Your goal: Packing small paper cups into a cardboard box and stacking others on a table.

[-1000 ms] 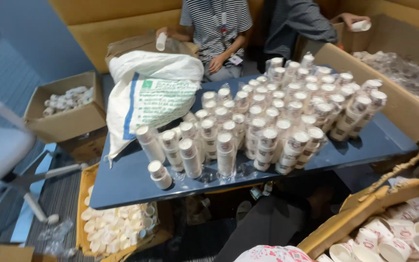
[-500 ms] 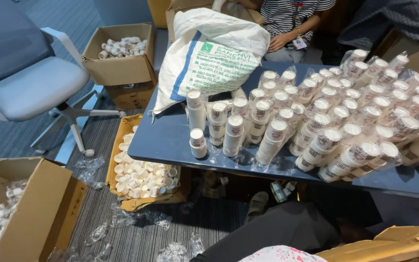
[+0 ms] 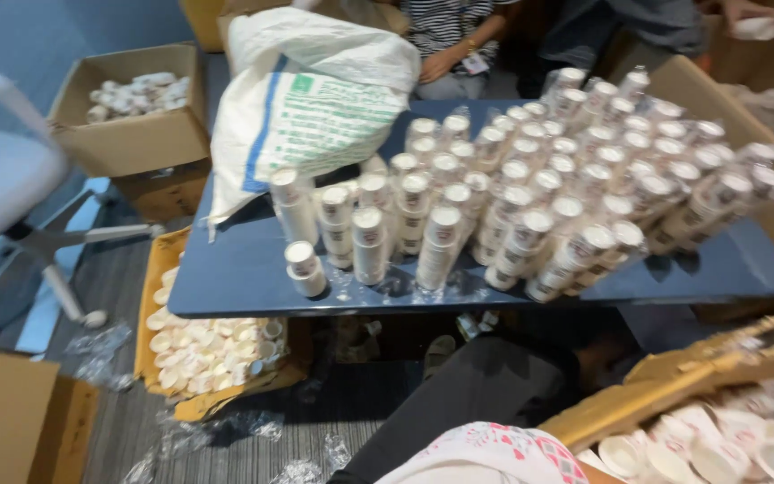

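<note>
Neither of my hands shows in the head view. A dark blue table (image 3: 244, 285) carries several stacks of white paper cups (image 3: 530, 188), standing tight together across its middle and right. One short stack (image 3: 304, 268) stands apart near the front left corner. A big white woven sack (image 3: 315, 99) with green and blue print leans on the table's far left. My dark trousers (image 3: 485, 385) and a pink patterned top (image 3: 494, 453) show at the bottom.
An open carton of loose cups (image 3: 208, 354) lies on the floor under the table's left end; another carton of cups (image 3: 132, 94) sits at the back left. A carton with cups (image 3: 718, 439) is at bottom right. A swivel chair (image 3: 20, 188) stands left. Two people sit behind the table (image 3: 459, 36).
The view has swung back to the right and moved closer, so the table fills more of the frame. The cups and the sack have not moved.
</note>
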